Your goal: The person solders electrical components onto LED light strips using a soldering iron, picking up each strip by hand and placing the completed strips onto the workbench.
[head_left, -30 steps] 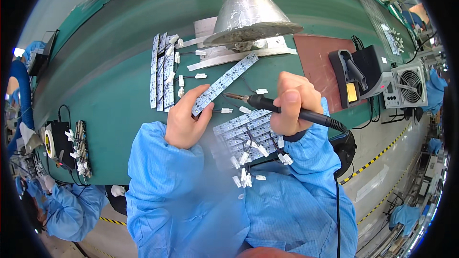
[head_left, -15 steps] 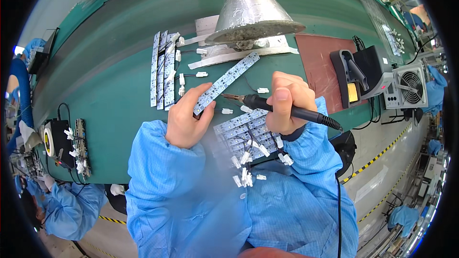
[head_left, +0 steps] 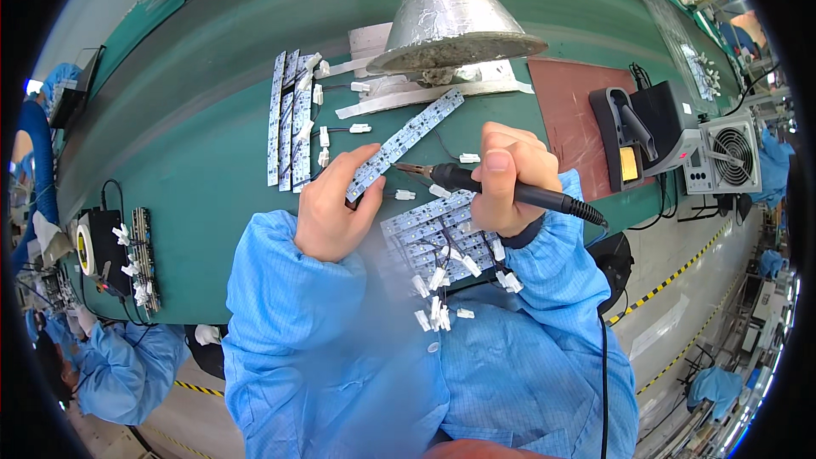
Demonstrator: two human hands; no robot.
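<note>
My left hand (head_left: 333, 207) grips one end of a narrow LED circuit board strip (head_left: 408, 143), which slants up and to the right. In my right hand (head_left: 515, 180) is a soldering iron (head_left: 459, 178), its tip close to the lower edge of that strip; whether it touches I cannot tell. Below my right hand lies a group of similar LED strips (head_left: 425, 236) with black wires and white connectors (head_left: 439, 277). Farther left, more LED strips (head_left: 289, 127) stand side by side, wired to white connectors (head_left: 360, 128).
A foil-covered fume hood (head_left: 455, 13) hangs over the far middle of the green mat (head_left: 204, 170). On the right are a soldering iron stand (head_left: 619, 140) with a yellow sponge, a black soldering station (head_left: 667, 127) and a fan unit (head_left: 729, 153). At left, a co-worker's blue sleeve (head_left: 127, 370) shows.
Almost nothing differs. The whole view has shifted very slightly, while both hands keep their hold and the iron stays close to the strip.
</note>
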